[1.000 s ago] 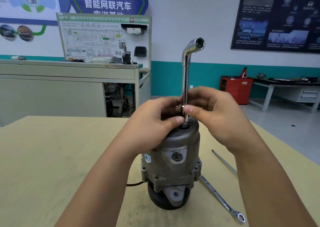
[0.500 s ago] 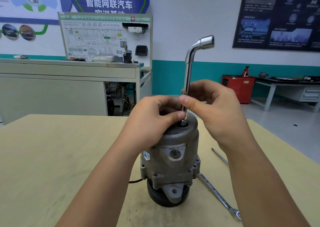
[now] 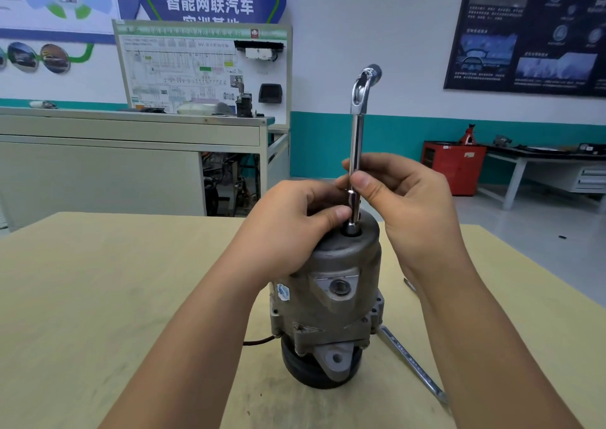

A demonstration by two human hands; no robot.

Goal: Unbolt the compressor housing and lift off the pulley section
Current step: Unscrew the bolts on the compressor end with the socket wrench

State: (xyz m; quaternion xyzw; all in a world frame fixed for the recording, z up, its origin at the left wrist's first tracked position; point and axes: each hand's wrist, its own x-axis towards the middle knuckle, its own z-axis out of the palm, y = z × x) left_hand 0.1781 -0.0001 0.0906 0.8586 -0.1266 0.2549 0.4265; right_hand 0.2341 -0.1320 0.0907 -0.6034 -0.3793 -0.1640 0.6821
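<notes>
Since the earlier frame, the bent top of the chrome L-shaped socket wrench (image 3: 355,140) has swung away from us. Its socket sits in the crown of the grey cast-metal compressor housing (image 3: 341,274), which stands upright on its black pulley (image 3: 305,373) on the yellowish table (image 3: 98,297). Our left hand (image 3: 288,225) and right hand (image 3: 410,205) both pinch the shank. We keep it vertical and fully seated while spinning.
</notes>
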